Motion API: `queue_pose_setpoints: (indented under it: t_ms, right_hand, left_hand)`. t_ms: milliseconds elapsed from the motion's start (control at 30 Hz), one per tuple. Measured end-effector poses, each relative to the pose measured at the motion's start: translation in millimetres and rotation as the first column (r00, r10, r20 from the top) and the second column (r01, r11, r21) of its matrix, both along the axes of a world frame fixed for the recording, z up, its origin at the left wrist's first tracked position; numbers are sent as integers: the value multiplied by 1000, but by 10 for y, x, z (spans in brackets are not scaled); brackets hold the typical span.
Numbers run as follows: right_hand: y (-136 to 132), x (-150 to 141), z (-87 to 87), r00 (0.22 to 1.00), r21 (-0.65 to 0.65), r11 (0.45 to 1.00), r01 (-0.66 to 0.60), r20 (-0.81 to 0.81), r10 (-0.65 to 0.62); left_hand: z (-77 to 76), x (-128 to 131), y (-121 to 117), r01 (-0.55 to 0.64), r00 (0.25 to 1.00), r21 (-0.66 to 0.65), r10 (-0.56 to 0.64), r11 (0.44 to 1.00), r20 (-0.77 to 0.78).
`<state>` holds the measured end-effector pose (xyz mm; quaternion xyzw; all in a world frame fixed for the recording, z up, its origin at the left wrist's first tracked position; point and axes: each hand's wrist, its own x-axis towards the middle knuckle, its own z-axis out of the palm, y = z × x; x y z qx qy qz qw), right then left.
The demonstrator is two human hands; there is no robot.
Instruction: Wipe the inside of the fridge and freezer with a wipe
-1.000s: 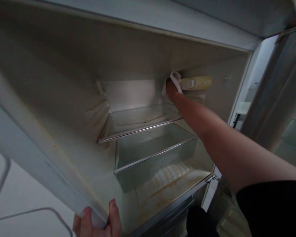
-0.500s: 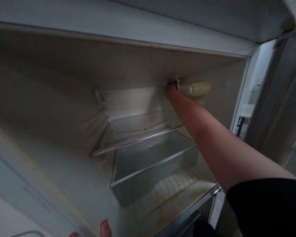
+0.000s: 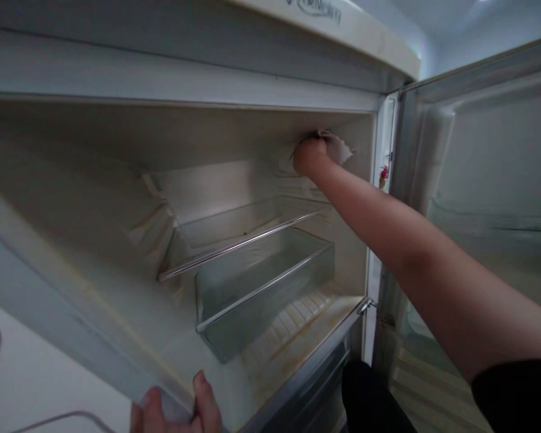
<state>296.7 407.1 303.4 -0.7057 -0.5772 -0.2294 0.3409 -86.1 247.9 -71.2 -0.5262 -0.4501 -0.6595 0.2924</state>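
Observation:
My right hand point(image 3: 311, 157) reaches deep into an open fridge, closed around a crumpled white cloth point(image 3: 339, 148) that it presses against the upper right corner of the compartment, where the ceiling meets the right wall. My left hand point(image 3: 180, 409) grips the front edge of the fridge's left wall point(image 3: 94, 337) at the bottom of the view, fingers curled round it. The light housing seen earlier is hidden behind the hand and cloth.
Inside are a glass shelf point(image 3: 234, 240) and a clear plastic drawer point(image 3: 261, 288) below it. The stained fridge floor point(image 3: 297, 337) shows rust-coloured marks. The fridge door point(image 3: 478, 180) stands open at the right. A dark shape point(image 3: 369, 397) sits low in front.
My right hand has slid the cloth rightwards and forwards along the ceiling, covering the yellowish light housing. The view has swung right, bringing the open door and my left hand into sight.

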Motion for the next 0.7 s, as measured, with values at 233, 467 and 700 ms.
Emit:
queue_pose_setpoints:
  t_ms: [233,467,700]
  right_hand:
    - [-711,258,-567,992,280,956,92,60,-113]
    - [-570,512,-1112,950,210,972,106,269,-161]
    - [-274,411,-936,965,-97,990,-105,228,125]
  left_hand:
    - [75,71,-59,37,991,1,-36,999,-132]
    - [77,81,-76,35,988,-38,-41,999,-147]
    - [118,85,-79,7,978,41,2,999,-207]
